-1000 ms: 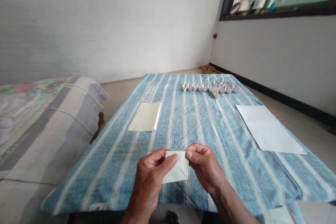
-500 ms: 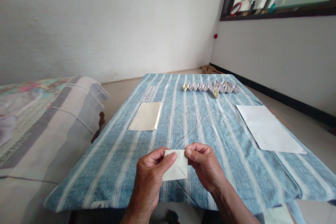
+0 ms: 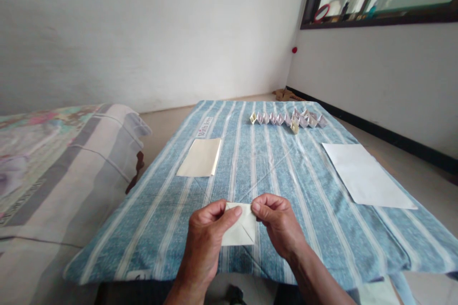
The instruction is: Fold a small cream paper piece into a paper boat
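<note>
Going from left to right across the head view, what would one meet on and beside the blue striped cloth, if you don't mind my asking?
Patterned bedding, cream paper sheet, row of small folded paper pieces, white paper sheet.

Low surface on the floor, bed or table not settled, under a blue-and-white striped cloth [image 3: 272, 171]. A "With Love" label [image 3: 204, 127] sits near the far left edge. Just below it lies a cream paper sheet [image 3: 199, 157]. Well apart, on the right side, lies a larger white paper sheet [image 3: 365, 176]. Along the far end runs a zigzag chain of folded paper pieces [image 3: 286, 118], with a small cream folded piece [image 3: 294, 127] against its near side.
</note>
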